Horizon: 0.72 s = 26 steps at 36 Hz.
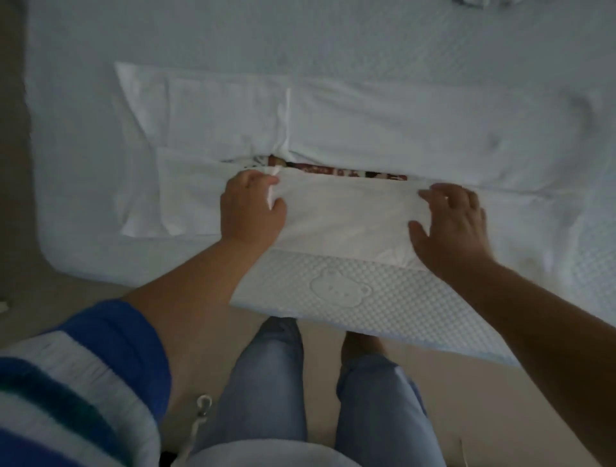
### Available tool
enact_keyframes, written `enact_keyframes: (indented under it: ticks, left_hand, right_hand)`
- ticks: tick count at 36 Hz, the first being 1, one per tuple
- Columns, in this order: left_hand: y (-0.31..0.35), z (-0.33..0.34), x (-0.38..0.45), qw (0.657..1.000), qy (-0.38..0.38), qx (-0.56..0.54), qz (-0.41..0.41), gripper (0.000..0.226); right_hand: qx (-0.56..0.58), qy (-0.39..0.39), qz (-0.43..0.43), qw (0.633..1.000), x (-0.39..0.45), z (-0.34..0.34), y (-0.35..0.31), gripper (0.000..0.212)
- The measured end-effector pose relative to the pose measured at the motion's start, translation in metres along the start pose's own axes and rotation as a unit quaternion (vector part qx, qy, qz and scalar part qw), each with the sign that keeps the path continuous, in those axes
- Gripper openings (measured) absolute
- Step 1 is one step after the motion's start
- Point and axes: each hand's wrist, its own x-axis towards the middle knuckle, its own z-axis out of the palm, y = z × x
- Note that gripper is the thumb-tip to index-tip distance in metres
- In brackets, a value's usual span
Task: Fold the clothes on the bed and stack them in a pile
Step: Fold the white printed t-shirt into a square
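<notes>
A white garment (383, 130) lies spread flat across the bed (300, 33), turned so that a strip of red printed pattern (336, 170) shows in the gap between its two folded parts. The near flap (346, 213) is folded over toward the middle. My left hand (251, 208) pinches the left corner of that flap between thumb and fingers. My right hand (450, 223) lies flat on the right part of the flap, fingers spread. A sleeve part (186, 196) sticks out to the left.
The bed's near edge hangs over a beige floor (40, 306). A quilted white pad with a bear outline (340, 290) sits at the bed's front edge. Dark clothing (480, 2) peeks in at the top. My jeans-clad legs (266, 383) stand close to the bed.
</notes>
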Motion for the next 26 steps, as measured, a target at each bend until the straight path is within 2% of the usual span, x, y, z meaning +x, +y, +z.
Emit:
enact_keyframes:
  ticks: [3, 6, 9, 12, 15, 19, 21, 23, 25, 26]
  left_hand:
    - [-0.037, -0.013, 0.003, 0.994, 0.043, -0.016, -0.097, 0.037]
    - [-0.072, -0.02, 0.005, 0.978, 0.061, -0.049, -0.194, 0.046]
    - [-0.104, -0.024, 0.006, 0.948, 0.065, -0.094, -0.298, 0.063]
    - [-0.129, -0.023, 0.009, 0.923, 0.047, -0.143, -0.356, 0.074]
    - [-0.147, -0.021, 0.015, 0.912, 0.026, -0.2, -0.356, 0.062]
    - [-0.163, -0.023, 0.018, 0.92, 0.01, -0.249, -0.302, 0.02]
    - [-0.171, -0.025, 0.018, 0.919, 0.022, -0.27, -0.286, 0.018]
    - [-0.179, -0.025, 0.017, 0.901, 0.025, -0.325, -0.285, 0.019]
    - [-0.186, -0.023, 0.016, 0.886, 0.005, -0.359, -0.295, 0.016]
    - [-0.19, -0.021, 0.014, 0.891, -0.006, -0.345, -0.296, 0.016]
  right_hand:
    - [0.064, -0.037, -0.02, 0.997, 0.001, 0.02, -0.049, 0.043]
    - [0.155, -0.105, 0.014, 0.982, 0.009, 0.042, -0.095, 0.036]
    - [0.232, -0.163, 0.077, 0.956, 0.022, 0.064, -0.134, 0.04]
    - [0.263, -0.177, 0.115, 0.941, 0.034, 0.083, -0.164, 0.051]
    - [0.237, -0.17, 0.123, 0.948, 0.045, 0.094, -0.187, 0.045]
    - [0.188, -0.163, 0.113, 0.962, 0.052, 0.099, -0.202, 0.023]
    - [0.184, -0.148, 0.122, 0.964, 0.052, 0.098, -0.203, 0.019]
    - [0.231, -0.134, 0.153, 0.952, 0.051, 0.095, -0.203, 0.018]
    - [0.276, -0.138, 0.184, 0.933, 0.049, 0.094, -0.204, 0.01]
    - [0.27, -0.142, 0.186, 0.934, 0.046, 0.094, -0.204, 0.008]
